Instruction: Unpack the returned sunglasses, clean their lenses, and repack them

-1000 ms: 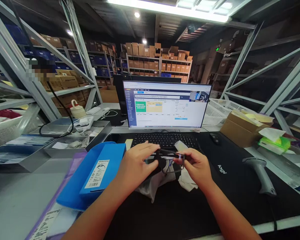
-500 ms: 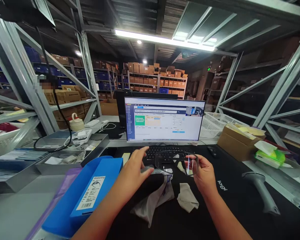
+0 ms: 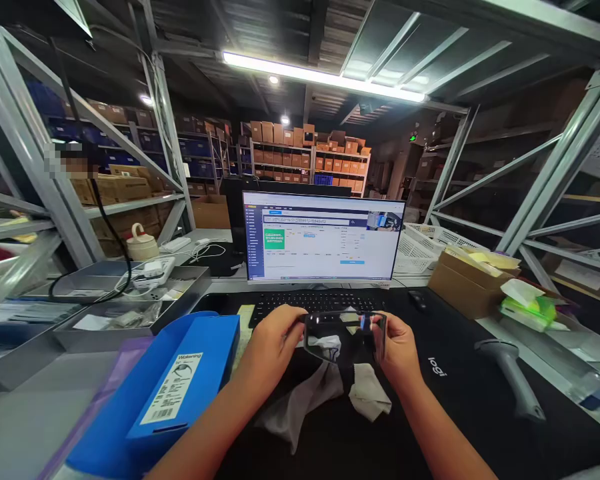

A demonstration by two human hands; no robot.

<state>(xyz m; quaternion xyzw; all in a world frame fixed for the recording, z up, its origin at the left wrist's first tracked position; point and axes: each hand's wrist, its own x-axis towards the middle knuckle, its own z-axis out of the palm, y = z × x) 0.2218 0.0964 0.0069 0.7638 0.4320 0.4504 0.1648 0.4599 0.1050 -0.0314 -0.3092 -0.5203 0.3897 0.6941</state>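
Both hands grip a pair of dark-framed glasses (image 3: 343,335), lifted clear of the worktop (image 3: 15,427) over the middle of its near half. The left hand (image 3: 273,341) pinches the frame's left end with fingers curled around it, and the right hand (image 3: 400,347) is closed on the right end, so the glasses hang level between them with the lenses facing the person. Directly under the glasses, on the black mat (image 3: 455,407) that covers the centre of the worktop, lies a crumpled grey pouch (image 3: 297,403), and just beside it to the right a small pale cloth (image 3: 370,395); the two seem to touch at their upper corners. Behind the hands, toward the far edge, a black keyboard (image 3: 320,301) sits in front of a lit monitor (image 3: 323,237). A blue box (image 3: 180,393) with a white label rests tilted near the left front corner, partly over a blue tray. Further left, a grey metal tray (image 3: 130,313) holds small packets and a cable. Toward the right edge a grey handheld scanner (image 3: 510,373) lies on the mat, a dark mouse (image 3: 419,300) sits near the keyboard's right end, and an open cardboard box (image 3: 467,283) stands by the far right corner
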